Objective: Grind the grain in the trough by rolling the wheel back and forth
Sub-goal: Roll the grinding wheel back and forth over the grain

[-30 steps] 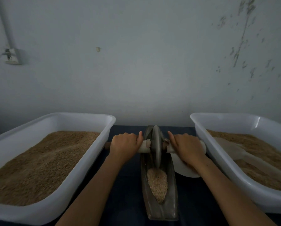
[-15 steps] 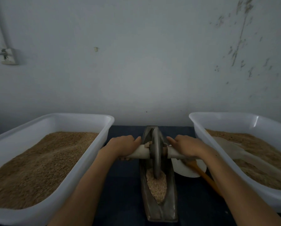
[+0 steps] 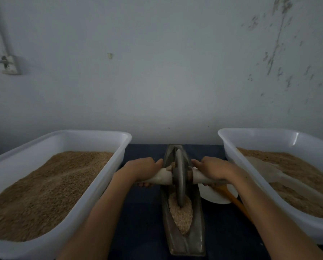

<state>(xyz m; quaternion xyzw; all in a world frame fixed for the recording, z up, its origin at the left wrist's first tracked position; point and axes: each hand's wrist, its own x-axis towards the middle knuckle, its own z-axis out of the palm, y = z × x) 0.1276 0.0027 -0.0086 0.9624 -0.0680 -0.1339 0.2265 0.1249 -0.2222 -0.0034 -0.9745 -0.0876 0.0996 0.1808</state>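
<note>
We hold the handle (image 3: 163,177) with our left hand (image 3: 141,170) curled round one side and our right hand (image 3: 213,169) curled round the other. The wheel (image 3: 179,182) stands in the middle of the long trough (image 3: 185,239) on the worktop (image 3: 142,212), with its bottom edge in the grain (image 3: 181,214). To grind well, we should press down the same with both hands, keep the wheel straight up, and roll slowly over the near pile so no grain jumps out.

Your forearms are bare to the frame's edge; your left hand (image 3: 141,168) and right hand (image 3: 214,168) wear nothing.
</note>
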